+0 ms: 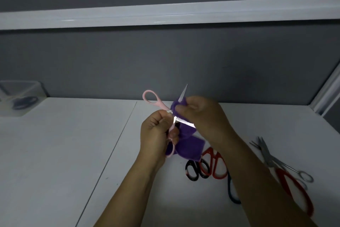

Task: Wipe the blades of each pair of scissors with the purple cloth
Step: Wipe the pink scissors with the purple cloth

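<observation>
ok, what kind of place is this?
Probably a desk cubicle or workstation: white tabletop, grey partition walls with white trim, a clear plastic bin in the back-left corner.

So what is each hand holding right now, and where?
The left hand grips the pink scissors by the lower handle, near the pivot. The right hand pinches the purple cloth round one open blade.

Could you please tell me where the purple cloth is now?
Head view, centre: the right hand pinches the purple cloth round a blade of the pink scissors held by the left hand, above the table.
</observation>
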